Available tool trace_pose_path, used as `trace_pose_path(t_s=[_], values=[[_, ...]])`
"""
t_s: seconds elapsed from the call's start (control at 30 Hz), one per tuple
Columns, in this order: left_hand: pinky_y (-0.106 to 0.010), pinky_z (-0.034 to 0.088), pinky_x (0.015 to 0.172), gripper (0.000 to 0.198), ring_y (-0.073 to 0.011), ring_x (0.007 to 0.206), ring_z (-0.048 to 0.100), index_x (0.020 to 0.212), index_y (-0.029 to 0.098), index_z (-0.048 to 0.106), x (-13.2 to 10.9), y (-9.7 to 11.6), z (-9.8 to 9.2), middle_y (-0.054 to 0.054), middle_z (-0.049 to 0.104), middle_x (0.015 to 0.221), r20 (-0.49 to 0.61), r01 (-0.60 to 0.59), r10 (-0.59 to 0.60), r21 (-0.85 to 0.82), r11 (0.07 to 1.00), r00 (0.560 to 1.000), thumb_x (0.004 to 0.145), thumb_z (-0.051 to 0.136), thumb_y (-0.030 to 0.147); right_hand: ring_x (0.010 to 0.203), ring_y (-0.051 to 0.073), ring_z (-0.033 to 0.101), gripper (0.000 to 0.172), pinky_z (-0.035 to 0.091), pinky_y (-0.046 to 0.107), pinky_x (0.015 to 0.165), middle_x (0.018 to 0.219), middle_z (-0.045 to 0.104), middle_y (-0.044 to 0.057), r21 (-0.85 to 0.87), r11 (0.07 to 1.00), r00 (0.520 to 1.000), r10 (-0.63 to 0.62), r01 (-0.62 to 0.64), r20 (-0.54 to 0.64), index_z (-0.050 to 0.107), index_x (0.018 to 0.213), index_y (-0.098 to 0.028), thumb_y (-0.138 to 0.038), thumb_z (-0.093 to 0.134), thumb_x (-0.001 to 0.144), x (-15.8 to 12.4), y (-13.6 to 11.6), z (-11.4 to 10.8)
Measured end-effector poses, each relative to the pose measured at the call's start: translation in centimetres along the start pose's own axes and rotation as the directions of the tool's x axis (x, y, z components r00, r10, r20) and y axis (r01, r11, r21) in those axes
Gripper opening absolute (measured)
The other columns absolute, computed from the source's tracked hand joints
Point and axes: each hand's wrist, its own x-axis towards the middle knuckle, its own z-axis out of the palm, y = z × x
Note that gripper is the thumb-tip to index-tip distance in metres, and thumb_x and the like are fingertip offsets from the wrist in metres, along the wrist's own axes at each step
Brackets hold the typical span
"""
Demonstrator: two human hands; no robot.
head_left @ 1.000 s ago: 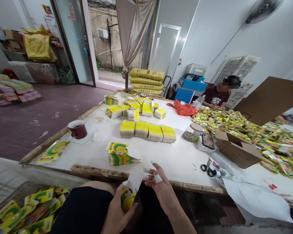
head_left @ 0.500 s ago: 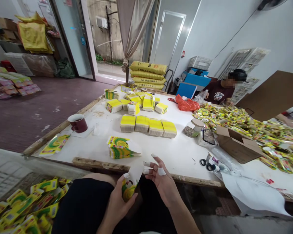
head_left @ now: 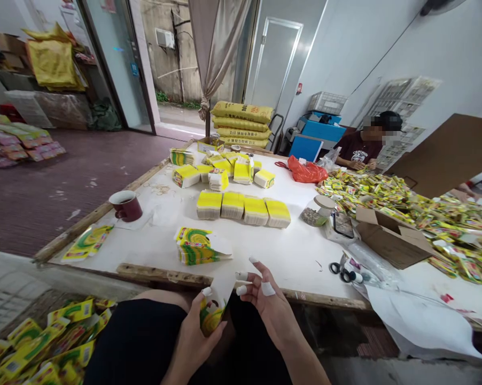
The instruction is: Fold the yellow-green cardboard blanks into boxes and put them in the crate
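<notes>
A yellow-green printed packaging card [head_left: 211, 320] with a white flap is gripped in my left hand [head_left: 193, 337], thumb on one side and fingers on the other, over my lap. My right hand [head_left: 270, 307] is just right of the flap, palm turned up, fingers spread and slightly curled, holding nothing. White tape covers several fingertips and part of the right hand. On the table in front lies a fanned stack of similar cards [head_left: 196, 251]. Behind it stands a row of neat yellow-topped card stacks [head_left: 243, 207].
The white table [head_left: 153, 246] has a wooden edge. On it are a mug [head_left: 129, 208], scissors [head_left: 340, 270], a jar [head_left: 315, 214], an open carton [head_left: 393, 238] and a red bag [head_left: 307, 171]. A person [head_left: 363, 147] sits beside a packet heap [head_left: 385, 190]. A packet-filled crate [head_left: 2, 289] stands lower left.
The view has shifted slightly. My right fingers have curled a little; the card stays in my left hand. Across the table, the person's hands have lifted from the heap.
</notes>
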Motion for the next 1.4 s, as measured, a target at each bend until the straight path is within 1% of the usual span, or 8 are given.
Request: trace_pose_path(t_s=[0.33, 0.87, 0.97, 1.0, 1.1, 1.2, 1.27, 1.4], values=[[-0.040, 0.063, 0.084, 0.065, -0.0273, 0.095, 0.076, 0.135, 0.016, 0.044, 0.5, 0.5, -0.8, -0.012, 0.076, 0.108, 0.095, -0.012, 0.008, 0.051, 0.999, 0.995, 0.082, 0.068, 0.044, 0.082, 0.019, 0.068, 0.076, 0.050, 0.036, 0.079, 0.109, 0.074, 0.009, -0.001, 1.000, 1.000, 0.023, -0.023, -0.007, 0.056, 0.132, -0.023, -0.070, 0.075, 0.076, 0.1, 0.0, -0.3], [-0.040, 0.062, 0.085, 0.066, -0.0281, 0.096, 0.075, 0.135, 0.017, 0.047, 0.4, 0.9, -0.7, -0.010, 0.076, 0.107, 0.038, 0.020, -0.020, -0.008, 1.000, 0.999, 0.078, 0.070, 0.040, 0.080, 0.018, 0.067, 0.071, 0.051, 0.034, 0.078, 0.103, 0.072, 0.007, -0.002, 0.999, 0.999, 0.042, -0.042, 0.023, 0.061, 0.127, -0.024, -0.072, 0.074, 0.076, 0.2, -0.2, -0.8], [-0.040, 0.061, 0.089, 0.066, -0.0290, 0.100, 0.075, 0.134, 0.017, 0.049, 0.2, 0.2, -0.2, -0.012, 0.076, 0.113, 0.016, -0.012, 0.013, -0.033, 0.999, 1.000, 0.077, 0.071, 0.041, 0.080, 0.018, 0.068, 0.069, 0.052, 0.034, 0.078, 0.104, 0.072, 0.007, 0.008, 1.000, 1.000, 0.010, -0.010, 0.021, 0.062, 0.127, -0.025, -0.072, 0.073, 0.077, 0.7, 0.9, -1.5], [-0.040, 0.061, 0.090, 0.065, -0.0295, 0.102, 0.075, 0.134, 0.018, 0.049, 0.2, -0.3, 0.1, -0.012, 0.076, 0.115, -0.030, -0.024, 0.023, -0.055, 0.998, 0.999, 0.076, 0.069, 0.042, 0.080, 0.018, 0.068, 0.069, 0.052, 0.034, 0.077, 0.103, 0.072, 0.007, 0.014, 1.000, 1.000, 0.010, -0.011, 0.021, 0.062, 0.126, -0.025, -0.071, 0.073, 0.077, 1.1, 1.4, -1.7], [-0.039, 0.063, 0.080, 0.065, -0.0307, 0.090, 0.077, 0.131, 0.018, 0.052, 0.3, -1.5, 0.7, -0.010, 0.079, 0.101, -0.087, 0.023, -0.028, -0.059, 0.998, 0.996, 0.072, 0.070, 0.040, 0.074, 0.018, 0.068, 0.070, 0.052, 0.034, 0.072, 0.098, 0.073, 0.008, 0.019, 1.000, 1.000, 0.014, -0.015, 0.024, 0.063, 0.123, -0.024, -0.075, 0.071, 0.076, 2.2, 2.4, -2.2], [-0.040, 0.062, 0.087, 0.064, -0.0309, 0.097, 0.076, 0.130, 0.018, 0.053, 0.3, -0.9, 0.1, -0.013, 0.078, 0.110, -0.077, 0.007, -0.011, -0.056, 0.998, 0.997, 0.074, 0.070, 0.042, 0.076, 0.019, 0.067, 0.071, 0.051, 0.035, 0.075, 0.096, 0.071, 0.007, -0.020, 1.000, 0.999, 0.019, -0.018, 0.050, 0.064, 0.121, -0.023, -0.077, 0.070, 0.074, 2.0, 1.8, -1.9], [-0.043, 0.061, 0.090, 0.064, -0.0309, 0.100, 0.075, 0.131, 0.017, 0.054, 0.5, 0.3, -0.6, -0.013, 0.077, 0.112, 0.006, -0.013, 0.013, -0.012, 1.000, 1.000, 0.075, 0.072, 0.044, 0.078, 0.018, 0.066, 0.071, 0.050, 0.035, 0.078, 0.096, 0.070, 0.006, -0.074, 0.997, 0.998, -0.013, 0.018, 0.068, 0.065, 0.118, -0.023, -0.078, 0.070, 0.074, 1.6, 1.0, -1.6], [-0.042, 0.063, 0.085, 0.064, -0.0309, 0.095, 0.076, 0.129, 0.016, 0.057, 0.8, 1.7, -1.3, -0.012, 0.078, 0.105, 0.016, 0.022, -0.022, 0.021, 1.000, 1.000, 0.074, 0.073, 0.045, 0.078, 0.016, 0.059, 0.059, 0.047, 0.030, 0.075, 0.087, 0.067, 0.003, -0.282, 0.956, 0.987, -0.042, 0.084, 0.152, 0.068, 0.106, -0.020, -0.073, 0.068, 0.080, 1.9, 0.8, -1.6]])
